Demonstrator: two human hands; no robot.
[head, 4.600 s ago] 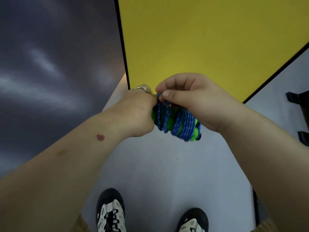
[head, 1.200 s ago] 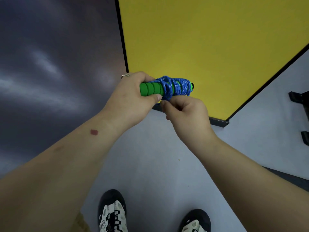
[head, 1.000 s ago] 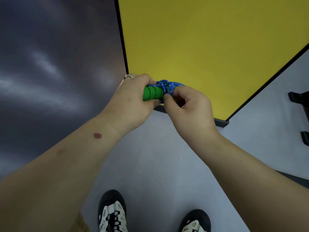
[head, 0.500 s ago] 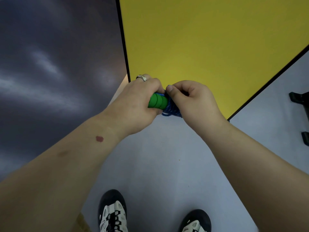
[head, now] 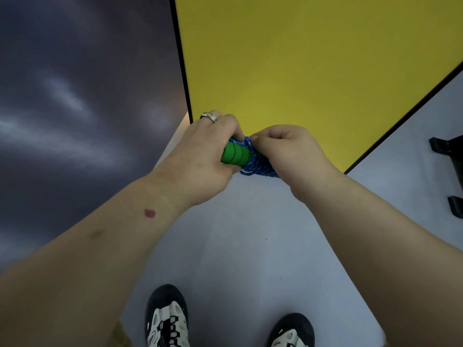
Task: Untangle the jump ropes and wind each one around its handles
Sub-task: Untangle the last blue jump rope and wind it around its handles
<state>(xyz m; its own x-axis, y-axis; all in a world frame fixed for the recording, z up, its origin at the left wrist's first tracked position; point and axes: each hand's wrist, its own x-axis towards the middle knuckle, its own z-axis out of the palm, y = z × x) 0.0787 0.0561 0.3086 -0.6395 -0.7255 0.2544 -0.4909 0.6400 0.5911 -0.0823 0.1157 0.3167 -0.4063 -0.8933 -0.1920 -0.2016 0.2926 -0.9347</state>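
Gripping the green handle (head: 235,154) near the centre of the frame, our left hand (head: 203,161) curls round its ribbed end. Our right hand (head: 288,151), just to the right, pinches the blue rope (head: 258,166) wound round the handle, its fingers folded over the coils. A ring (head: 208,116) sits on the left hand. Our shoes (head: 166,319) stand on the pale floor (head: 238,234) at the lower edge, below the yellow panel (head: 300,58).

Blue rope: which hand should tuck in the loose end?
Probably right. The right hand already pinches the blue rope coils, while the left hand grips the green handle.
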